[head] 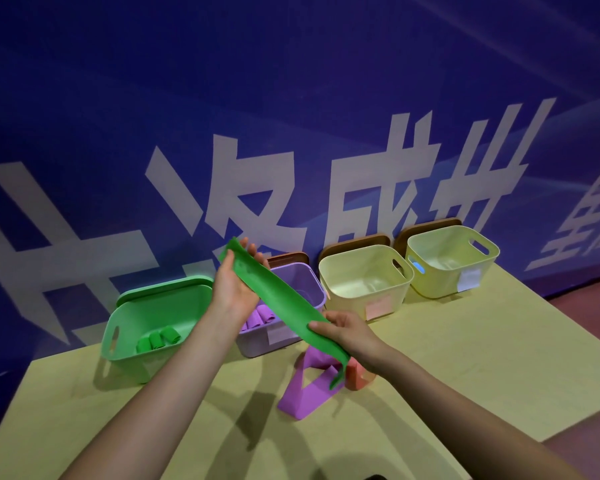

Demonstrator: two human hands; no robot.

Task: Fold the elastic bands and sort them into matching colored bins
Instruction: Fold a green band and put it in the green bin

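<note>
Green band stretched out in mid-air, both hands on it!

Left hand [234, 289] grips the far end of the green band [284, 303], right hand [350, 337] pinches the near end in its fingers [317, 327], above the bench [465, 358]. Green bin [125, 362] far left holds folded green bands [158, 339]; purple bin [284, 337] beside it; purple band [303, 393] lies below.

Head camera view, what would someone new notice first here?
Probably the long green band, stretched slantwise in the air between the left hand and right hand, over the table's middle. Behind it stands a row of bins, the green bin at the left already holding rolled green bands.
</note>
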